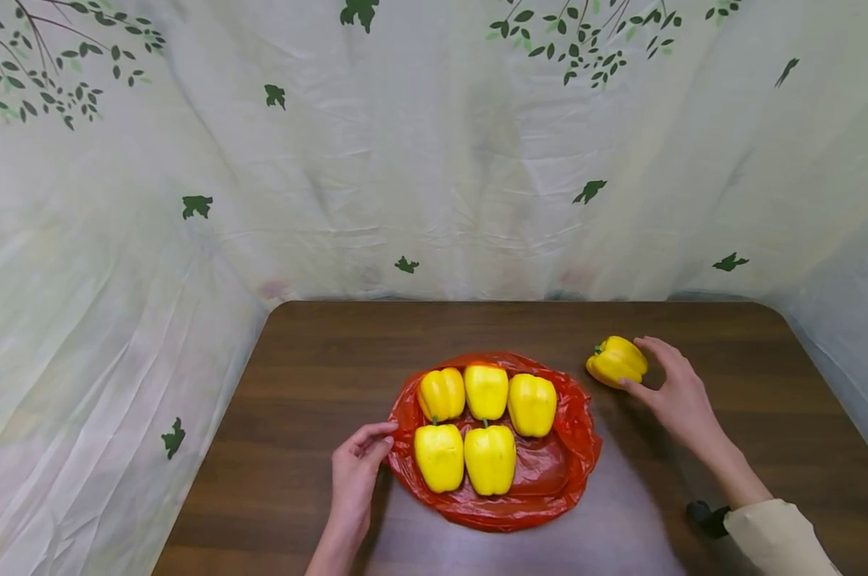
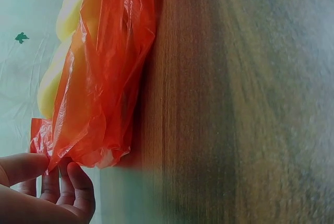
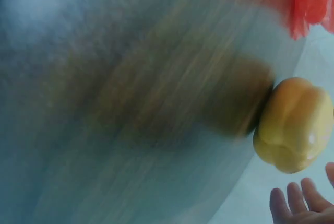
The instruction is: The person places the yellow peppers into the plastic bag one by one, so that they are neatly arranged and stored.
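A red plastic bag (image 1: 542, 472) lies spread in a round shape on the table, its rim rolled and crinkled. Several yellow bell peppers (image 1: 490, 460) sit in it in two rows. My left hand (image 1: 356, 474) pinches the bag's left edge; in the left wrist view a corner of the red bag (image 2: 104, 88) is between thumb and fingers. Right of the bag, another yellow bell pepper (image 1: 616, 362) lies on its side on the wood. Around its right side, my right hand (image 1: 682, 404) spreads thumb and fingers; in the right wrist view the fingertips (image 3: 295, 195) stand just apart from the pepper.
The dark wooden table (image 1: 318, 344) has rounded far corners. Behind and beside it hangs a pale sheet (image 1: 441, 176) printed with green leaves. A black strap (image 1: 707, 518) is on the right wrist, by a light sleeve (image 1: 779, 536).
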`<action>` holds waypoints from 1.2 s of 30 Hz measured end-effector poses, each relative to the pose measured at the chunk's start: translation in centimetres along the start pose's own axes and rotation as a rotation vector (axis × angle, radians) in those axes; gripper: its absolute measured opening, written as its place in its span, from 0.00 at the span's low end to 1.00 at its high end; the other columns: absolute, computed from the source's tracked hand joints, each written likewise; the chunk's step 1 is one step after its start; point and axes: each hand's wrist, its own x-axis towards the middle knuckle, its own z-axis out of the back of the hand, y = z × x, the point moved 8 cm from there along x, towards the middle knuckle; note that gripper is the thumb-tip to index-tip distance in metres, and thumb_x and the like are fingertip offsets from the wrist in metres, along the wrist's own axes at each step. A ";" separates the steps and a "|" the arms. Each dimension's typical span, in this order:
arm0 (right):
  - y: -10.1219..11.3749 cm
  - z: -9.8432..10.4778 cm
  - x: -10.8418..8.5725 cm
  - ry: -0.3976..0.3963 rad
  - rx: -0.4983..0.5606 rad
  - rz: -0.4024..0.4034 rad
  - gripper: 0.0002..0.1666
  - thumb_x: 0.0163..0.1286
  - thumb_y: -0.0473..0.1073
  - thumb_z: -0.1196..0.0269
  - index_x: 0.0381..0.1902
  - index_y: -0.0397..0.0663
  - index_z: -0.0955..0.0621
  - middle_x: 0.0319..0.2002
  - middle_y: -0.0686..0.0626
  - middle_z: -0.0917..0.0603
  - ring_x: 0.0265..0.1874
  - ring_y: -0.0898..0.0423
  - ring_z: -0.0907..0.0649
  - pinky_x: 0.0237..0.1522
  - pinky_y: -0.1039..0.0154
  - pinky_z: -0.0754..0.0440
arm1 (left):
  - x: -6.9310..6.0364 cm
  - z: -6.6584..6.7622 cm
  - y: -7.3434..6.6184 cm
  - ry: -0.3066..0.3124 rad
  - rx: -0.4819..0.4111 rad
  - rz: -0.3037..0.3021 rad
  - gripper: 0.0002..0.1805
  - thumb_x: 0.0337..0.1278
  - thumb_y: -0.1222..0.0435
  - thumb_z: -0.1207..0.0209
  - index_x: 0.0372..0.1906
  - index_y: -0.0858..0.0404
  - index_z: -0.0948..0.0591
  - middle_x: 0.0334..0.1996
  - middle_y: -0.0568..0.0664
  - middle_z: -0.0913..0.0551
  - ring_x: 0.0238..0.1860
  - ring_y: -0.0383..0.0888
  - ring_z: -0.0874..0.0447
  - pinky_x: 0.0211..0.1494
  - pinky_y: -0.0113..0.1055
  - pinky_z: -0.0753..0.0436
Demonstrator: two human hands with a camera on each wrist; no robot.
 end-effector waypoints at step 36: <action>-0.7 -0.9 -2.0 0.065 -0.142 -0.183 0.49 0.59 0.58 0.30 0.64 0.32 0.36 0.55 0.30 0.28 0.44 0.37 0.25 0.43 0.38 0.23 | -0.2 0.3 0.0 -0.002 -0.019 -0.011 0.11 0.61 0.76 0.42 0.47 0.72 0.16 0.43 0.57 0.15 0.39 0.45 0.20 0.43 0.31 0.19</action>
